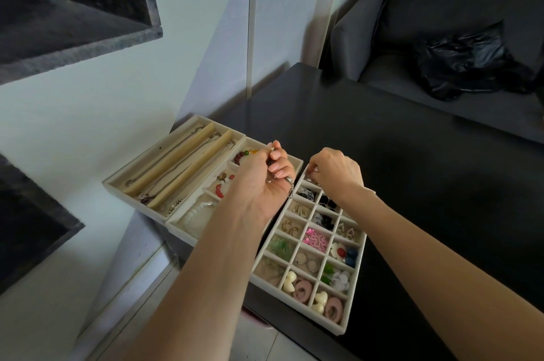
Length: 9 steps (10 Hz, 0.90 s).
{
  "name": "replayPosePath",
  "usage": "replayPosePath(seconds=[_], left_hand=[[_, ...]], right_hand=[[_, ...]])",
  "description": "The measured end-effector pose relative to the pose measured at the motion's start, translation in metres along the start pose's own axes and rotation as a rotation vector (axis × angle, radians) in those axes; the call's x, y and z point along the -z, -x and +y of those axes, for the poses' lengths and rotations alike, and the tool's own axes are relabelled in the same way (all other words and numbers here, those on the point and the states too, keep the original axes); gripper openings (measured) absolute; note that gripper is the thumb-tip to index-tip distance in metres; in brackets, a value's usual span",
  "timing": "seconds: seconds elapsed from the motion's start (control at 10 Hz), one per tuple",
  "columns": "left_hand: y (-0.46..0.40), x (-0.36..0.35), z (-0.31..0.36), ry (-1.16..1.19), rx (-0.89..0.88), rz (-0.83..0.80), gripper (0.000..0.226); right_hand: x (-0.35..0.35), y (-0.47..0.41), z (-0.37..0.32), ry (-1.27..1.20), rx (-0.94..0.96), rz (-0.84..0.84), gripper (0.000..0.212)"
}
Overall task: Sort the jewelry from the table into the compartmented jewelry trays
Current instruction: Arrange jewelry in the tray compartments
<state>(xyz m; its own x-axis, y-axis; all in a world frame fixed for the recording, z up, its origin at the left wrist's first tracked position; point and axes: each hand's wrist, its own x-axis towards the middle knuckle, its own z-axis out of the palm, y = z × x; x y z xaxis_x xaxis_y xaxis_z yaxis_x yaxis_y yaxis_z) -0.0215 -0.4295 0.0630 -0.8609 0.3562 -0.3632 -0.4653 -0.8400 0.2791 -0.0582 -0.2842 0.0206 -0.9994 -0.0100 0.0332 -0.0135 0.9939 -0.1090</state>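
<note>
Beige felt lines three trays on a black table [412, 154], set side by side at its left edge. The left tray [117, 181] has long channels with chains lying along tan rolls. The middle tray [173, 220] holds beaded bracelets, among them a white one [195, 213] and red beads [220, 190]. The grid tray [351, 310] on the right has many small compartments with earrings in them: pink flowers [316, 240], silver hoops [307, 261], cream hearts [290, 281] beside a mauve ring shape [303, 290].

The left hand [265, 175] hovers over the seam between the middle and grid trays, its fingers curled round small metal pieces [272, 176]; a thin wire pokes out past the thumb. What exactly they are is too small to tell. A ring sits on one finger.

The right hand [334, 172] reaches down into the grid tray's far corner compartment, fingertips pinched together at something tiny there; whether it actually holds a piece cannot be told.

A grey sofa [441, 22] behind the table carries a black plastic bag [465, 66].
</note>
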Motion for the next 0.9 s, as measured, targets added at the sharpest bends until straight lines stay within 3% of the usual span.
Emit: replayPosePath(seconds=[0.4,0.6,0.8,0.9], left_hand=[[0.001,-0.001,-0.001,-0.003,-0.002,0.024,0.037],[0.002,-0.002,-0.004,-0.128,-0.054,0.077,0.033],[0.002,-0.003,-0.008,-0.396,-0.144,0.181,0.027],[0.001,-0.002,-0.013,-0.525,-0.172,0.203,0.031]], right_hand=[[0.000,0.001,0.005,-0.035,0.045,0.006,0.013],[0.026,0.013,-0.004,-0.463,0.048,0.162,0.013],[0.058,0.030,-0.017,-0.888,0.154,-0.039,0.011],[0.061,0.034,-0.017,-0.947,0.187,-0.106,0.009]])
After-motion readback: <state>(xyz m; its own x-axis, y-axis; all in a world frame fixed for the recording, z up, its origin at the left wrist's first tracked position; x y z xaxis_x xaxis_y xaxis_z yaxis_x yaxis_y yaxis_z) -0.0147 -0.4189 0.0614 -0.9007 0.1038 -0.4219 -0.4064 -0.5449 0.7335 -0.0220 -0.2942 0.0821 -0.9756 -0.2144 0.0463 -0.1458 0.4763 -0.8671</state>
